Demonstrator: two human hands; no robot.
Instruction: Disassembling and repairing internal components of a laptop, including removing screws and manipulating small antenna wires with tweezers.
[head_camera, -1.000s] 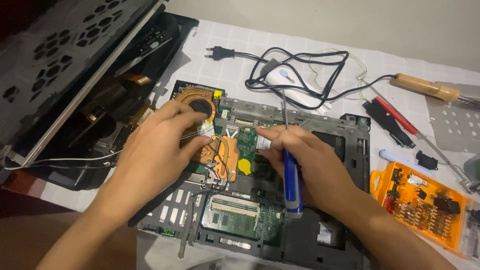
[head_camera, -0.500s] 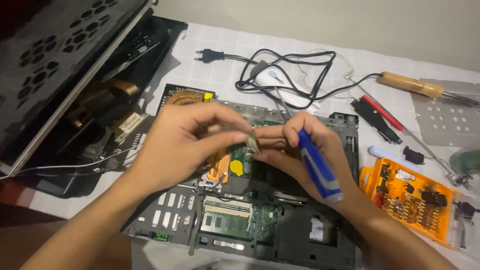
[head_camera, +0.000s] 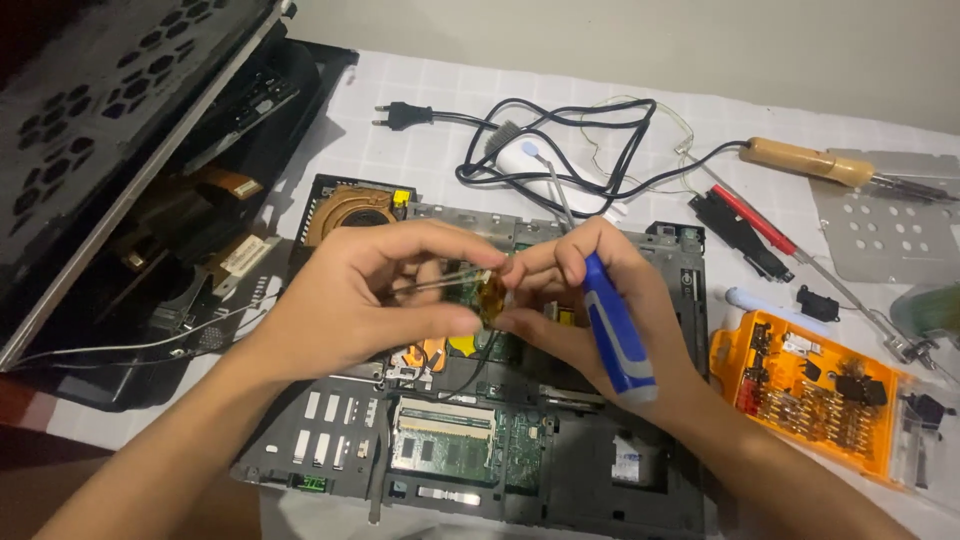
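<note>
pinching a small amber-taped part (head_camera: 490, 293) between thumb and fingertips, the left hand (head_camera: 370, 300) is clenched on it above the opened laptop base (head_camera: 600, 470). the right hand (head_camera: 590, 310) is closed round a blue-handled screwdriver (head_camera: 617, 335), handle lying along the palm, while its fingertips meet the same part from the other side. the part is thus held at the fingertips of both hands, well forward of each palm, over the green board (head_camera: 440, 440); a thin dark wire (head_camera: 470, 370) runs down from it. risk noted: the wire may be strained if the part is lifted further; the shaft may be knocked against the board. orange bit case (head_camera: 800, 390) near the right wrist.
</note>
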